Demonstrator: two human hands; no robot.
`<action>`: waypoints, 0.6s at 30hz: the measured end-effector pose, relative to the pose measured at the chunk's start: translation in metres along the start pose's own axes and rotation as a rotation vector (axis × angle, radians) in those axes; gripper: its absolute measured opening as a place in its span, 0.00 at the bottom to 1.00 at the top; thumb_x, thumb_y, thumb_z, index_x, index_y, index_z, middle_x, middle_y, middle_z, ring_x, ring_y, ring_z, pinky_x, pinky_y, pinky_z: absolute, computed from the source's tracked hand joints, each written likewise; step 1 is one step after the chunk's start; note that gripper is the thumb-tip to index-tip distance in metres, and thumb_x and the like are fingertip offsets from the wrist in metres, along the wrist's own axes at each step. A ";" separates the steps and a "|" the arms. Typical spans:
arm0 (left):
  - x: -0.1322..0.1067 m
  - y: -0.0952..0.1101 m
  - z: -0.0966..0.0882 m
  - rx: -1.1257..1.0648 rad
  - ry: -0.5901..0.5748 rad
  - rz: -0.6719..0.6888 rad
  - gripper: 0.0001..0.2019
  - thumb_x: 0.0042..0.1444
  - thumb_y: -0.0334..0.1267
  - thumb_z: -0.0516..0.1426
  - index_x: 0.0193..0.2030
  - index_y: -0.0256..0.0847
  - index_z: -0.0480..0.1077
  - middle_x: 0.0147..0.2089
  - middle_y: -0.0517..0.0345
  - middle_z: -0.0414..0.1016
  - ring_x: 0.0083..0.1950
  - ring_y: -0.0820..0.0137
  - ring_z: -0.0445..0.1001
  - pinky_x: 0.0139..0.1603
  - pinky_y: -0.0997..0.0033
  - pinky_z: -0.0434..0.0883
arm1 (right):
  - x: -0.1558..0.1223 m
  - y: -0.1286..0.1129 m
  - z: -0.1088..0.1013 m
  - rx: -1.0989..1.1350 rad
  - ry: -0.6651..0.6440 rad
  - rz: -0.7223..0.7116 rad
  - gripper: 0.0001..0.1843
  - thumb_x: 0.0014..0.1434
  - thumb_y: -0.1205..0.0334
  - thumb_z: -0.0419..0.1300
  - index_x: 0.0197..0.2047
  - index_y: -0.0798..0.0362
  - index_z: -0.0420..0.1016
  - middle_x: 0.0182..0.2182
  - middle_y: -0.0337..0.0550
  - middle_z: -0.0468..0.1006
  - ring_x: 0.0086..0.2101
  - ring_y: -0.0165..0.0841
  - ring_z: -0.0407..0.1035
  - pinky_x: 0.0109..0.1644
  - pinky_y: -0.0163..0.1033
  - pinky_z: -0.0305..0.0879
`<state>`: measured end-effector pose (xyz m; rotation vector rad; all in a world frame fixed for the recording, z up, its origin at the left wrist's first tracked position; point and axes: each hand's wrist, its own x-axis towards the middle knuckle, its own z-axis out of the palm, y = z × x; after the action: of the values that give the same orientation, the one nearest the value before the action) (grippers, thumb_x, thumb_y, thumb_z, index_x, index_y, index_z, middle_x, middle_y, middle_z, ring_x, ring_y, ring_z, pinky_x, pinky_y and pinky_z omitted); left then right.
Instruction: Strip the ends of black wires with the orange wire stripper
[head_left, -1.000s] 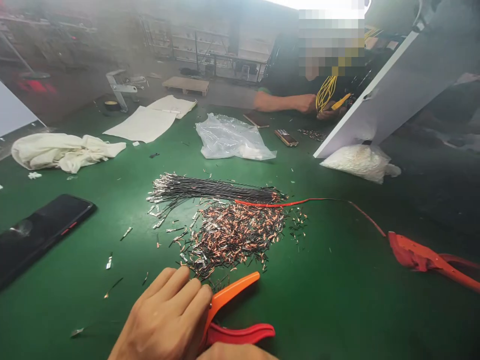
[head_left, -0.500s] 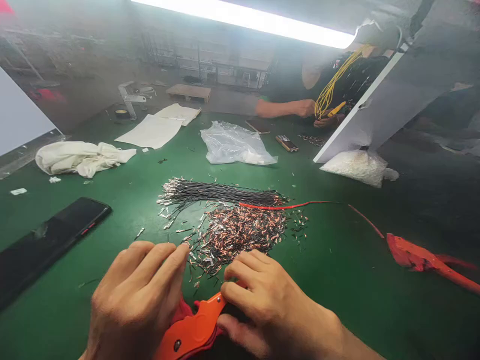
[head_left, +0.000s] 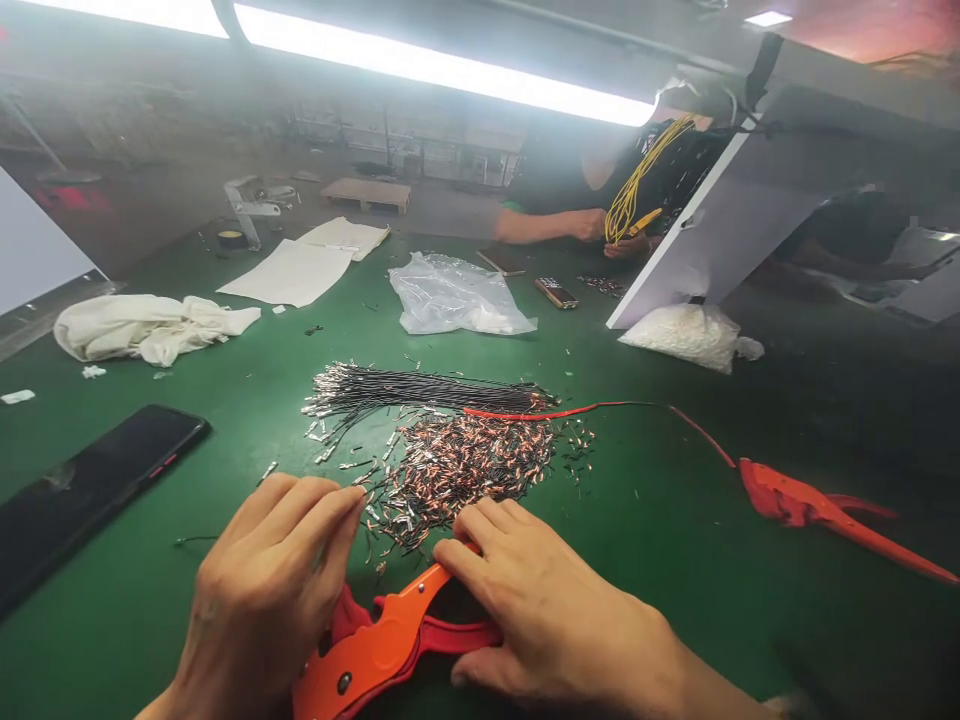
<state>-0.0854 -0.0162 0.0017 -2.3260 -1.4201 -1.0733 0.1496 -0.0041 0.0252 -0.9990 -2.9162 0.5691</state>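
Note:
My right hand [head_left: 540,590] wraps the handles of an orange plier-like hand tool [head_left: 375,645], fingers over the orange handle and thumb below the red lever. The tool's handles are spread apart. My left hand [head_left: 277,570] is closed in a pinch beside the tool's head. A thin dark wire [head_left: 196,539] sticks out past its left side; the part inside the hand is hidden. Just beyond both hands lies a heap of short wire offcuts [head_left: 465,465] with copper and silvery ends. Behind it rests a bundle of black wires [head_left: 435,388], with silvery terminals at the left.
A red hand tool [head_left: 795,495] lies at the right, a thin red strip [head_left: 570,410] running from near it to the heap. Left are a phone [head_left: 105,490] and white cloth [head_left: 150,325]. Further back are a plastic bag [head_left: 457,295], papers [head_left: 292,270] and a co-worker's hand [head_left: 589,223] with yellow cables.
The red lever of my tool now stands further from the orange handle, and my right thumb has moved down. The wire by my left hand has shifted up and right. The view has shifted slightly.

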 end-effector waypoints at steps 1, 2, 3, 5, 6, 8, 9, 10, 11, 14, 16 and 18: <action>-0.001 0.001 0.001 -0.011 -0.001 -0.003 0.02 0.60 0.29 0.59 0.39 0.37 0.71 0.34 0.57 0.74 0.35 0.70 0.67 0.39 0.67 0.67 | 0.002 0.000 0.000 -0.019 0.002 -0.013 0.26 0.51 0.44 0.68 0.45 0.55 0.71 0.43 0.49 0.72 0.43 0.45 0.65 0.50 0.50 0.66; -0.002 0.001 0.001 -0.021 0.004 -0.007 0.03 0.59 0.28 0.59 0.39 0.37 0.71 0.33 0.58 0.74 0.34 0.70 0.66 0.39 0.67 0.66 | 0.003 -0.001 0.000 -0.037 0.004 -0.025 0.25 0.52 0.45 0.67 0.44 0.55 0.70 0.43 0.49 0.72 0.43 0.44 0.65 0.49 0.50 0.66; -0.003 0.001 0.002 -0.028 0.009 -0.013 0.04 0.59 0.27 0.59 0.39 0.37 0.71 0.32 0.58 0.74 0.34 0.71 0.66 0.38 0.68 0.66 | 0.004 -0.002 0.001 -0.052 0.008 -0.036 0.24 0.53 0.46 0.66 0.44 0.55 0.70 0.43 0.49 0.73 0.43 0.44 0.65 0.48 0.50 0.66; -0.003 0.000 0.002 -0.027 0.036 -0.023 0.04 0.58 0.26 0.60 0.38 0.38 0.71 0.29 0.60 0.72 0.32 0.71 0.65 0.35 0.68 0.64 | 0.005 -0.004 0.002 -0.072 0.030 -0.037 0.24 0.54 0.47 0.65 0.46 0.56 0.70 0.44 0.51 0.73 0.44 0.46 0.65 0.49 0.52 0.65; -0.001 -0.001 0.001 -0.016 0.042 -0.027 0.04 0.58 0.27 0.60 0.38 0.38 0.71 0.28 0.61 0.72 0.30 0.71 0.64 0.34 0.68 0.63 | 0.004 -0.006 0.003 -0.069 0.048 -0.027 0.25 0.54 0.47 0.64 0.47 0.57 0.70 0.44 0.51 0.73 0.44 0.47 0.65 0.51 0.54 0.65; 0.007 -0.006 -0.002 0.034 0.060 -0.029 0.03 0.58 0.27 0.60 0.36 0.38 0.71 0.26 0.62 0.71 0.28 0.72 0.63 0.33 0.68 0.62 | 0.002 -0.007 0.004 -0.035 0.093 0.009 0.24 0.54 0.47 0.64 0.47 0.57 0.71 0.43 0.52 0.73 0.44 0.48 0.65 0.51 0.55 0.65; 0.013 -0.009 -0.005 0.062 0.055 -0.033 0.02 0.58 0.28 0.60 0.36 0.38 0.72 0.26 0.62 0.71 0.28 0.71 0.64 0.34 0.67 0.63 | 0.002 -0.007 0.005 -0.009 0.120 0.032 0.23 0.54 0.48 0.64 0.46 0.57 0.71 0.43 0.52 0.73 0.43 0.48 0.65 0.50 0.55 0.65; 0.020 -0.012 -0.008 0.099 0.090 -0.029 0.02 0.58 0.28 0.60 0.35 0.38 0.72 0.25 0.62 0.70 0.28 0.71 0.64 0.33 0.67 0.62 | 0.001 -0.007 0.005 0.020 0.148 0.054 0.22 0.54 0.50 0.64 0.46 0.57 0.71 0.42 0.51 0.73 0.43 0.47 0.66 0.49 0.54 0.66; 0.028 -0.015 -0.011 0.126 0.103 0.001 0.02 0.57 0.29 0.60 0.34 0.38 0.72 0.25 0.62 0.70 0.27 0.71 0.64 0.34 0.67 0.63 | 0.000 -0.005 0.005 0.051 0.176 0.081 0.21 0.54 0.52 0.64 0.46 0.58 0.72 0.42 0.52 0.73 0.42 0.47 0.66 0.48 0.53 0.66; 0.049 -0.020 -0.017 0.182 0.160 0.066 0.02 0.57 0.29 0.61 0.34 0.39 0.72 0.23 0.64 0.69 0.26 0.72 0.63 0.34 0.67 0.63 | 0.002 0.002 0.003 0.164 0.256 0.201 0.20 0.55 0.55 0.61 0.47 0.59 0.71 0.42 0.53 0.72 0.41 0.45 0.67 0.46 0.52 0.66; 0.054 -0.019 -0.017 0.151 0.188 0.064 0.03 0.57 0.28 0.61 0.34 0.39 0.72 0.26 0.63 0.72 0.26 0.73 0.63 0.33 0.68 0.63 | 0.005 0.008 0.001 0.298 0.285 0.296 0.17 0.57 0.54 0.59 0.46 0.57 0.71 0.41 0.51 0.71 0.39 0.43 0.67 0.44 0.50 0.64; 0.051 -0.015 -0.016 0.118 0.199 0.086 0.04 0.56 0.27 0.61 0.37 0.38 0.71 0.27 0.61 0.73 0.27 0.73 0.64 0.32 0.68 0.63 | 0.008 0.013 -0.001 0.554 0.271 0.359 0.15 0.58 0.51 0.57 0.41 0.55 0.72 0.37 0.47 0.70 0.36 0.40 0.66 0.41 0.46 0.63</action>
<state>-0.0919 0.0185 0.0451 -2.1126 -1.2625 -1.1288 0.1515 0.0105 0.0207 -1.3705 -2.1630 1.0747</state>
